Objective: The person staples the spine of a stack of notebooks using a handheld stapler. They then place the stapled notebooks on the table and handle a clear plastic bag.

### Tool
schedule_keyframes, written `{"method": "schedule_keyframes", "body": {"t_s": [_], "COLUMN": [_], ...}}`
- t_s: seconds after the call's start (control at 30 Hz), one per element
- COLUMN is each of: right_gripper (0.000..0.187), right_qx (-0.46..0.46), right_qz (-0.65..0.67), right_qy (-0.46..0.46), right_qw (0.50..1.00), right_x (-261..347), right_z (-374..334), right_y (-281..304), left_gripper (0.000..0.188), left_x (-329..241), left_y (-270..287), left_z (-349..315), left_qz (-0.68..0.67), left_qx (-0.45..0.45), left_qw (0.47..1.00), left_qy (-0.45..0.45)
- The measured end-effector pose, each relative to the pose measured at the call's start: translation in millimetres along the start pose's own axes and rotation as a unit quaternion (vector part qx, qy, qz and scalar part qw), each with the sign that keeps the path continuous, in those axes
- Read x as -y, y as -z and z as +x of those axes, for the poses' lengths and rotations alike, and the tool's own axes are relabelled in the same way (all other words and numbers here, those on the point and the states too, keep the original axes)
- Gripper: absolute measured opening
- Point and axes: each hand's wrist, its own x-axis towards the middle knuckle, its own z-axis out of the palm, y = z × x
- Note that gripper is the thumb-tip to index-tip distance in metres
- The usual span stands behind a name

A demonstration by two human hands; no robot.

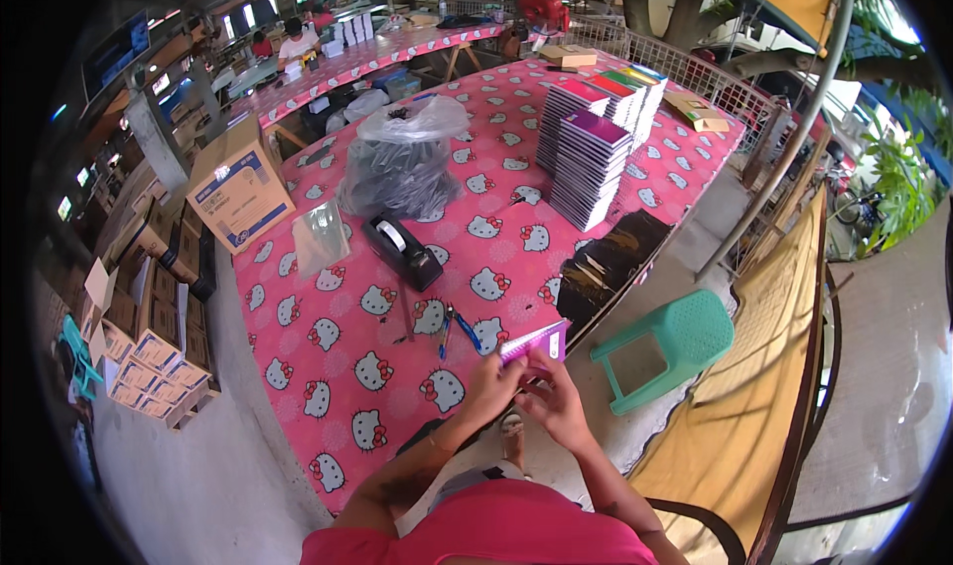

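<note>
Both my hands hold a purple-covered notebook (536,345) just past the near edge of the table with the pink cartoon-cat cloth (397,267). My left hand (493,386) grips its lower left side. My right hand (554,401) closes on it from below and the right. The notebook is tilted, its page edges facing up. On the cloth beside my left hand lie two blue pens (457,329). Further in stands a black tape dispenser (401,251).
Stacks of purple, red and green notebooks (592,138) stand at the far right of the table. A clear bag of dark items (401,166) and a cardboard box (238,186) sit at the left. A dark crate (608,267) and a green plastic stool (667,349) stand right of the table.
</note>
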Motion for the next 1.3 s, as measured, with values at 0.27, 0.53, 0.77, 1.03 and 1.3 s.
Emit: {"method": "schedule_keyframes", "body": {"t_s": [0.27,0.53,0.77,1.03,1.3], "right_gripper": [0.072,0.053,0.032,0.023,0.024], "right_qx": [0.011,0.092,0.222,0.268,0.31], "right_qz": [-0.048,-0.032,-0.163,-0.085,-0.067], "right_qy": [0.048,-0.039,-0.021,-0.06,-0.112], "right_qw": [0.998,0.994,0.961,0.958,0.942], "right_x": [-59,-119,-129,-126,-122], "right_z": [192,238,271,292,297], "right_y": [82,89,119,125,117], "left_gripper": [0.036,0.029,0.03,0.032,0.036], "left_x": [53,126,140,92,75], "left_y": [62,46,31,152,167], "left_z": [134,176,171,147,135], "left_qz": [0.063,0.053,0.069,0.47,0.463], "left_qx": [0.007,-0.242,-0.322,-0.551,-0.528], "left_qw": [0.998,0.968,0.943,0.689,0.711], "left_qy": [-0.001,-0.035,0.042,0.002,0.03]}}
